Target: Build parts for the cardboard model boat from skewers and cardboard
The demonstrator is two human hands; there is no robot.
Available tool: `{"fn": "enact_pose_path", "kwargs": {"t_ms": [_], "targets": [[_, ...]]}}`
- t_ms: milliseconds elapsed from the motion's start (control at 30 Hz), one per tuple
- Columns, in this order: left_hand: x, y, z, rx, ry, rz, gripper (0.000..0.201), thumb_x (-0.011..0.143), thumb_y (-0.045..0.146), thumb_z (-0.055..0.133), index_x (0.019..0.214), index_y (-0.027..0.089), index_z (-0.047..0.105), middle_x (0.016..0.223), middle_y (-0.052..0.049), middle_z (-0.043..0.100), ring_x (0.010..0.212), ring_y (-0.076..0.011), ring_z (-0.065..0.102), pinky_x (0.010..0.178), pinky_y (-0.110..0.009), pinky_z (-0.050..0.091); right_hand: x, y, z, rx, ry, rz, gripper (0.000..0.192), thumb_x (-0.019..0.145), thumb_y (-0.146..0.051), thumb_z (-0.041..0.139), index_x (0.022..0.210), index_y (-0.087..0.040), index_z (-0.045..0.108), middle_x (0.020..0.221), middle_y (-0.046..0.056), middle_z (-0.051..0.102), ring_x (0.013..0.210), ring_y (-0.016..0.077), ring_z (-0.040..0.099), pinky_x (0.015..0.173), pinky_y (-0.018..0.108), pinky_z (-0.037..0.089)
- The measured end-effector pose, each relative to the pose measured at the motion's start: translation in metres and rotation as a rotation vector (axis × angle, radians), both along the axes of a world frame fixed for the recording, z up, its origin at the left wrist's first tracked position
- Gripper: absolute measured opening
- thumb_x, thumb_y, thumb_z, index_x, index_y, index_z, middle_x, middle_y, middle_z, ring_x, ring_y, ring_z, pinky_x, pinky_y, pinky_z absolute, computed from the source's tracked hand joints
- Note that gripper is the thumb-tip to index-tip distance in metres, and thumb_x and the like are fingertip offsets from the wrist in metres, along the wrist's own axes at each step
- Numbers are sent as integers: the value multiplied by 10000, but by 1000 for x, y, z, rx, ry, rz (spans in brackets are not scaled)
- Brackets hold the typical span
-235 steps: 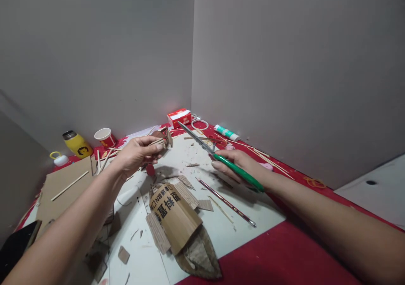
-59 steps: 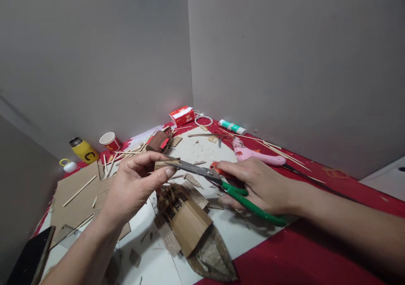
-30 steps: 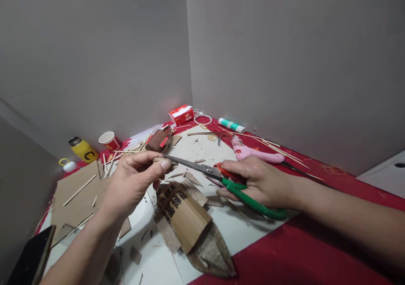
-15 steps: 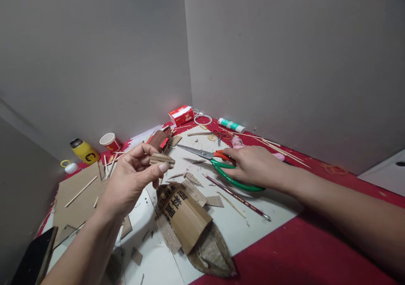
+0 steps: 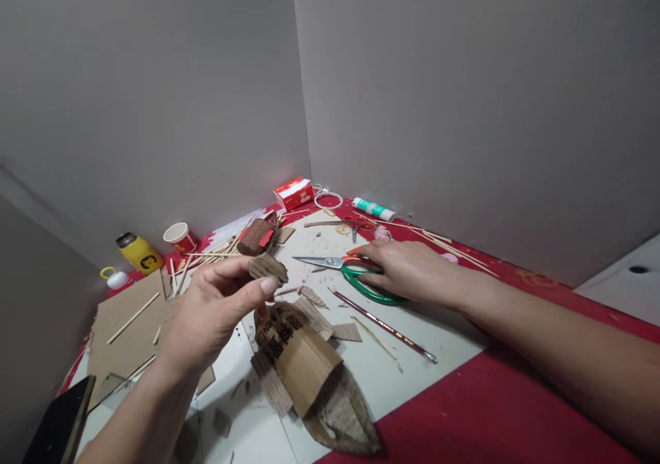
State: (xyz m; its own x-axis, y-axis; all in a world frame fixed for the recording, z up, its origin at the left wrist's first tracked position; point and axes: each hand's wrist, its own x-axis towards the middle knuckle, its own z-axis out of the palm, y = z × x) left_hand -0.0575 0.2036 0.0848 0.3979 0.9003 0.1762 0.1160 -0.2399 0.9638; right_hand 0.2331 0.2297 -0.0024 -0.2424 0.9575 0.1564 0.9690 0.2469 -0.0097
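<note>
1. Landmark: the cardboard boat model (image 5: 309, 374) lies on the desk (image 5: 412, 340) near the front edge of the white sheet.
2. Far left of the boat model, a yellow bottle (image 5: 138, 252) and a red paper cup (image 5: 178, 236) stand by the wall, with flat cardboard sheets (image 5: 124, 319) and thin wooden sticks (image 5: 206, 252) in front of them.
3. The left hand (image 5: 209, 313) is raised above and just left of the boat model. Thumb and fingertips are pinched on a small corrugated cardboard piece (image 5: 268, 269), which is off the desk.
4. The pinch looks light and sits at the piece's near edge, so it could slip or tilt and drop among the scraps below.
5. Beyond the boat model, the green-handled scissors (image 5: 355, 271) lie flat on the desk, blades pointing left.
6. The right hand (image 5: 407, 271) rests over the scissor handles, up and right of the boat model. I cannot tell whether its fingers are closed around the loops or merely lying on them.
7. If that hand drags sideways, the blades could sweep loose scraps or nudge the dark pencil (image 5: 384, 326) lying right of the boat model.
8. The held piece is well apart from the right hand, left of the blade tips.
</note>
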Motion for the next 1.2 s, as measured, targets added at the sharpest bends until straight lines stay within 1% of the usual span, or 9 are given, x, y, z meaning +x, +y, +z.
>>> {"fn": "enact_pose_path", "kwargs": {"t_ms": [100, 267, 367, 533, 733, 833, 900, 967, 1200], "targets": [[2, -6, 1, 306, 146, 112, 95, 810, 219, 706, 892, 216, 755, 808, -41, 739, 703, -158, 654, 636, -271, 551, 2, -4, 11, 145, 93, 37, 269, 906, -386, 507, 948, -166, 656, 872, 119, 680, 692, 222, 625, 542, 310, 389], [-2, -28, 5, 1243, 501, 131, 464, 778, 20, 649, 1181, 247, 688, 1030, -89, 750, 896, -226, 686, 803, -365, 557, -11, -39, 37, 500, 648, 396, 186, 945, -270, 519, 795, -198, 603, 712, 17, 667, 631, 136, 601, 617, 283, 470], [-4, -47, 5, 1433, 598, 80, 613, 793, 21, 618, 1375, 195, 536, 1082, -139, 731, 971, -269, 676, 832, -394, 553, -29, -72, 50, 635, 740, 676, 38, 917, -181, 575, 935, -214, 573, 740, -2, 673, 669, 119, 624, 640, 249, 499], [6, -82, -4, 1459, 686, -77, 687, 808, 40, 602, 1459, 60, 384, 1098, -207, 718, 1021, -308, 667, 870, -410, 545, -49, -105, 63, 725, 581, 1024, 142, 935, -154, 527, 1075, -149, 551, 740, 27, 686, 647, 124, 632, 594, 243, 496], [21, -123, -18, 1121, 447, 100, 539, 779, 25, 659, 1276, 230, 623, 1034, -114, 752, 912, -245, 703, 826, -359, 553, -44, -121, 56, 768, 564, 1046, 123, 938, -126, 486, 955, -171, 600, 760, 45, 700, 697, 131, 656, 602, 247, 518], [30, -142, -22, 478, 173, 260, 371, 796, 121, 697, 1143, 252, 693, 949, -74, 759, 825, -206, 707, 777, -326, 565, -39, -128, 47, 758, 635, 1037, 180, 956, -123, 438, 1006, -167, 605, 790, 61, 696, 717, 130, 652, 605, 243, 534], [37, -152, -25, -25, -47, 216, 306, 828, 231, 690, 1134, 217, 690, 905, -78, 748, 770, -191, 703, 723, -308, 576, -38, -134, 41, 720, 633, 1035, 182, 950, -114, 446, 1019, -153, 610, 811, 76, 700, 737, 138, 653, 621, 247, 546], [42, -159, -29, -351, -247, 105, 287, 837, 290, 687, 1102, 180, 702, 835, -76, 731, 703, -167, 685, 652, -273, 575, -39, -139, 37, 679, 639, 1043, 178, 947, -106, 454, 1010, -139, 616, 814, 84, 703, 747, 146, 658, 642, 250, 555], [48, -163, -54, -624, -550, -30, 194, 784, 248, 748, 960, 166, 739, 730, -19, 674, 606, -95, 625, 529, -170, 552, -45, -153, 20, 642, 663, 1018, 109, 903, -117, 565, 991, -107, 628, 830, 112, 709, 777, 152, 672, 688, 242, 566]]}}
